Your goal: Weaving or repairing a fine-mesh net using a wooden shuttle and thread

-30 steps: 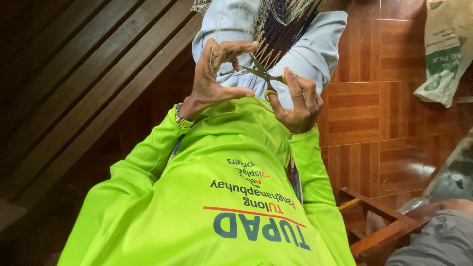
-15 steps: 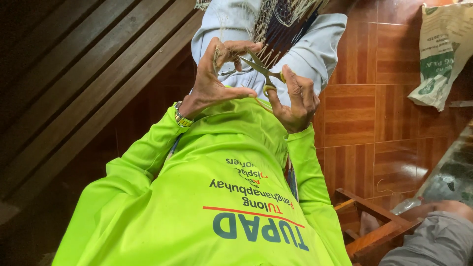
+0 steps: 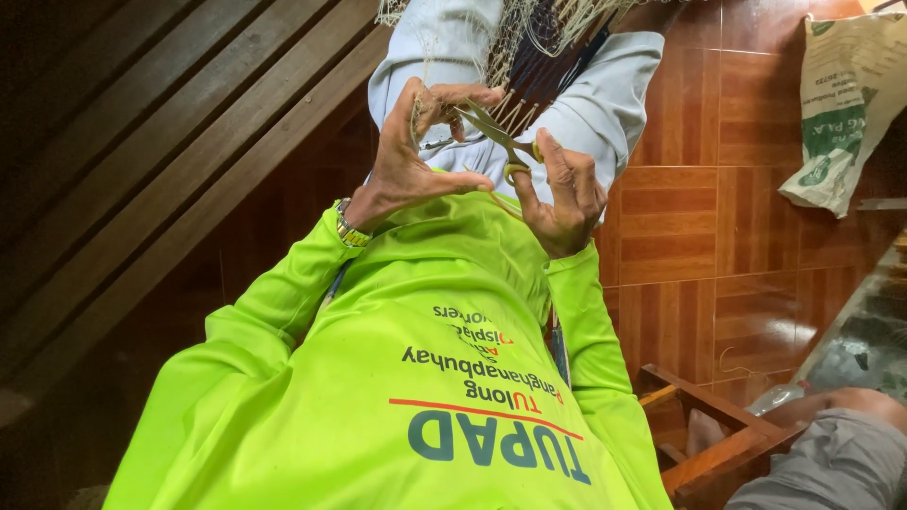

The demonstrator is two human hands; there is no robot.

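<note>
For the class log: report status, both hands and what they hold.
Right hand gripping yellow-handled scissors, blades open. Left hand pinching fishing net strands at the blades. Nothing in the way.

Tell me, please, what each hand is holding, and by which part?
The right hand holds scissors by the yellow handle loops. The left hand pinches strands of pale netting by the blades.
</note>
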